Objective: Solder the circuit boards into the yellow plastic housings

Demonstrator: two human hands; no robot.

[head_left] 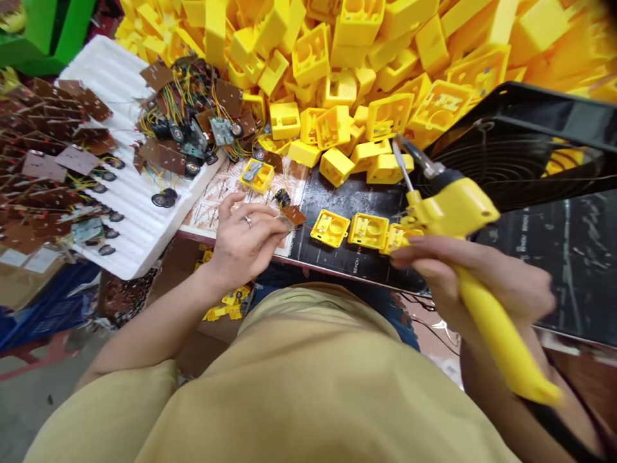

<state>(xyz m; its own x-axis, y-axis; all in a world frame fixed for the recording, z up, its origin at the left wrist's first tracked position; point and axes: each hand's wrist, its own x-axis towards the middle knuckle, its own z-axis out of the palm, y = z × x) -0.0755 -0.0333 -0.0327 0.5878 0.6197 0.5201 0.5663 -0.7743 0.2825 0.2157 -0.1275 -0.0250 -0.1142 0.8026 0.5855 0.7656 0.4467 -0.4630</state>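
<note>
My left hand (245,241) pinches a small brown circuit board (295,215) at its edge, just above the front of the bench. A small black speaker (281,197) with wires lies right behind that board. In my right hand (491,276) is a yellow pistol-shaped soldering gun (448,207), its metal tip pointing away from me over the bench. Between my hands, open yellow plastic casings (330,228) stand in a row, the rightmost partly hidden by the gun and my fingers. Another yellow casing (257,175) with parts inside sits beyond my left hand.
Yellow casings (308,54) are heaped along the back. At left, a white foam tray (139,241) bears many brown boards with wires and speakers. A black fan (511,148) stands at the right on the dark bench top (578,257). Below left is a blue crate (53,321).
</note>
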